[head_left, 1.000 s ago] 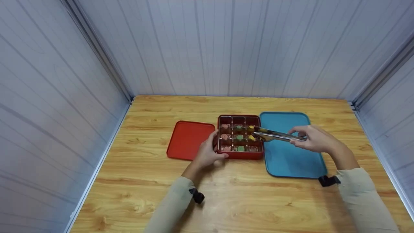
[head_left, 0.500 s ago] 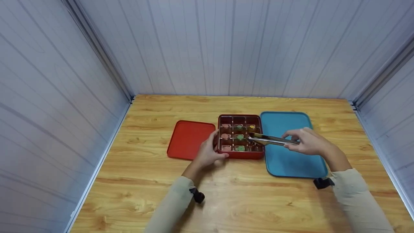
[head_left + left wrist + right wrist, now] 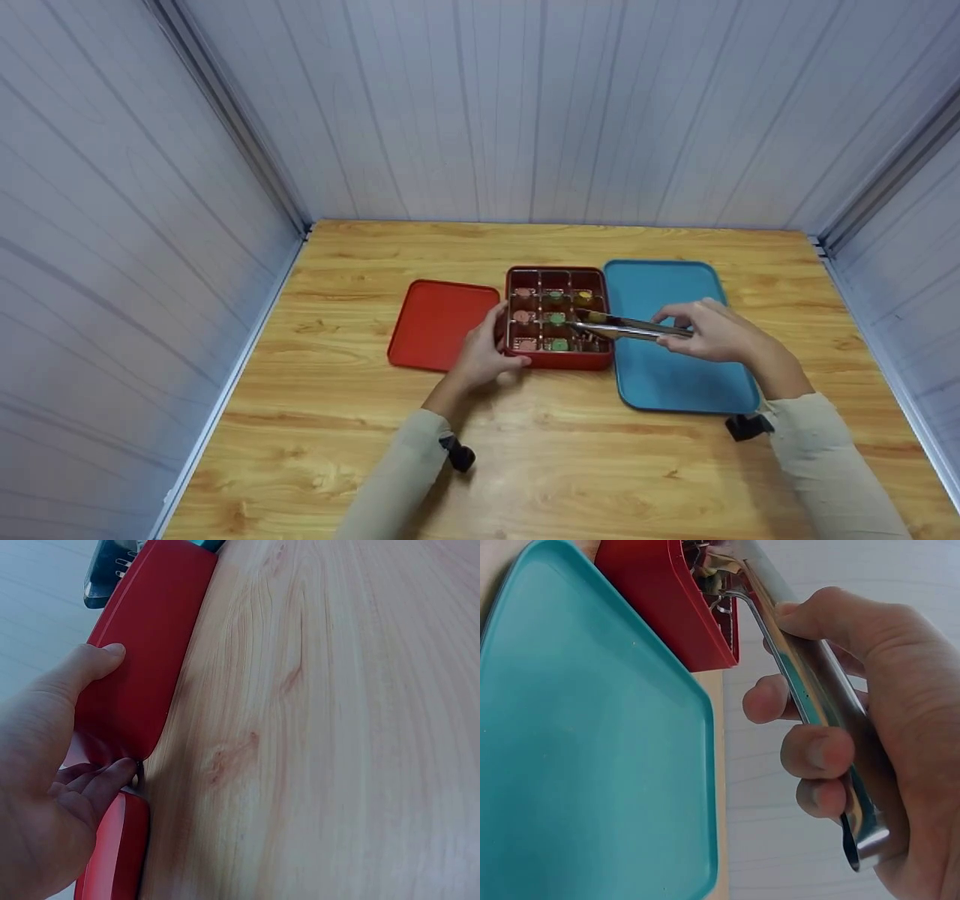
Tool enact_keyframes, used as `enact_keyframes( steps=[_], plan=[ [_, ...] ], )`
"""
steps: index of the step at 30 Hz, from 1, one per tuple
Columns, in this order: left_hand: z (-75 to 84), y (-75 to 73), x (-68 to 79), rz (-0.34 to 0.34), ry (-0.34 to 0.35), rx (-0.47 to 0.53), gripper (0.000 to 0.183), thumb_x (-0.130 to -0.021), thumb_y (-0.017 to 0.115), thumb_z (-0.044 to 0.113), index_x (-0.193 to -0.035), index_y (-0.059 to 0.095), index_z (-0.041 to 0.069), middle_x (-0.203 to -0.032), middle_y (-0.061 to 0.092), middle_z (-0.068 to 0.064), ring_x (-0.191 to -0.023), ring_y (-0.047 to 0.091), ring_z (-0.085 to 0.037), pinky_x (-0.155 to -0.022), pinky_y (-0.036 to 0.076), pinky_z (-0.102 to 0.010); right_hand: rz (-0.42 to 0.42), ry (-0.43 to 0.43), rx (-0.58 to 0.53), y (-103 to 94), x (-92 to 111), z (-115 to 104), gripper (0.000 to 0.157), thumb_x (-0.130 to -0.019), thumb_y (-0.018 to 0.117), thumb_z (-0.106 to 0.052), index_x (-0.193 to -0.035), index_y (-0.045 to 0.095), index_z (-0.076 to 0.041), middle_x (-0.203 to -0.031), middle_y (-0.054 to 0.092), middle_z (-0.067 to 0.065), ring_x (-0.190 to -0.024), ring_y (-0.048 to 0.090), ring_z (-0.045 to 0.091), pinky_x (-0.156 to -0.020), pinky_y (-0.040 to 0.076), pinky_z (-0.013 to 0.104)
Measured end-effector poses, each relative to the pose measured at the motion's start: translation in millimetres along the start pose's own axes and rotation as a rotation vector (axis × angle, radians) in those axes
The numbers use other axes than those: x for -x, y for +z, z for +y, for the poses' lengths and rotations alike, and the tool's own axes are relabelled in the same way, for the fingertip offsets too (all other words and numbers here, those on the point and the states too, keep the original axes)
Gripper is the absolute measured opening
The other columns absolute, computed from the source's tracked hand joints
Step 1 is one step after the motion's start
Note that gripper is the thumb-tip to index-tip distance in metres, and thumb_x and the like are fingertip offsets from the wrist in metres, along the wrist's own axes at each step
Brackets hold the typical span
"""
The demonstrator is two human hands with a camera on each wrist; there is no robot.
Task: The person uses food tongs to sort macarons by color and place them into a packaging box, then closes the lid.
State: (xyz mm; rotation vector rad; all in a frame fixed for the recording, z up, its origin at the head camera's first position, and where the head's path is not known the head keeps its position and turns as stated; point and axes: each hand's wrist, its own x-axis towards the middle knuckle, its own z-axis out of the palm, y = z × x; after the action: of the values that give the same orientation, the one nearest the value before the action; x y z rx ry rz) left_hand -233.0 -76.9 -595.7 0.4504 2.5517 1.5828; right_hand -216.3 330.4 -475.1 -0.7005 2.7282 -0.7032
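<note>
A red box [image 3: 559, 360] with a clear divided insert sits mid-table. Small pink pieces [image 3: 521, 317] fill its left column and green pieces [image 3: 556, 318] the middle one; a yellow piece [image 3: 584, 295] lies at the back right. My left hand [image 3: 482, 356] grips the box's near left corner, thumb on the front wall and fingers round the left side. In my right hand [image 3: 712, 330] are metal tongs [image 3: 821, 675], their tips down in the right column. Another yellow piece [image 3: 598, 316] shows beside the tongs. I cannot tell whether the tips pinch anything.
Left of the box lies a flat red lid [image 3: 439, 322], close to my left hand. A blue tray [image 3: 682, 375] lies against the box's right side, under my right hand. Pale panel walls [image 3: 480, 112] enclose the wooden table [image 3: 570, 465].
My right hand and the tongs have shifted left and a little toward me, from the middle-right compartment toward the front right. The left hand and the box stay in place.
</note>
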Motion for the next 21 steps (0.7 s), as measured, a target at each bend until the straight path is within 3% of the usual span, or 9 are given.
enact_keyframes(
  steps=[5,12,21],
  plan=[
    [5.8,-0.9,1.9,-0.005,-0.034,0.009,0.114,-0.082,0.1,0.017,-0.175,0.035,0.007,-0.171,0.054,-0.023,-0.155,0.059,-0.044,-0.132,0.049,-0.053,0.001,-0.003,-0.006,1.1,-0.4,1.1,0.027,-0.103,0.079,-0.02,-0.127,0.079,-0.006,-0.076,0.074,-0.003,-0.056,0.042,0.004,-0.053,0.03,0.022],
    [-0.1,0.4,-0.6,0.0,-0.029,-0.01,0.116,-0.08,0.102,0.02,-0.175,0.035,0.008,-0.17,0.056,-0.023,-0.153,0.061,-0.043,-0.13,0.052,-0.05,0.011,0.0,0.002,2.4,0.1,1.4,0.03,-0.103,0.08,-0.022,-0.129,0.079,-0.006,-0.075,0.072,-0.003,-0.056,0.041,0.004,-0.054,0.031,0.022],
    [8.5,-1.3,1.0,-0.01,-0.056,0.006,0.115,-0.082,0.1,0.015,-0.176,0.033,0.008,-0.172,0.054,-0.023,-0.156,0.057,-0.043,-0.133,0.047,-0.056,0.141,-0.017,0.012,6.7,1.6,6.6,0.034,-0.104,0.08,-0.023,-0.133,0.077,-0.004,-0.069,0.069,-0.004,-0.051,0.04,0.002,-0.051,0.032,0.023]
  ],
)
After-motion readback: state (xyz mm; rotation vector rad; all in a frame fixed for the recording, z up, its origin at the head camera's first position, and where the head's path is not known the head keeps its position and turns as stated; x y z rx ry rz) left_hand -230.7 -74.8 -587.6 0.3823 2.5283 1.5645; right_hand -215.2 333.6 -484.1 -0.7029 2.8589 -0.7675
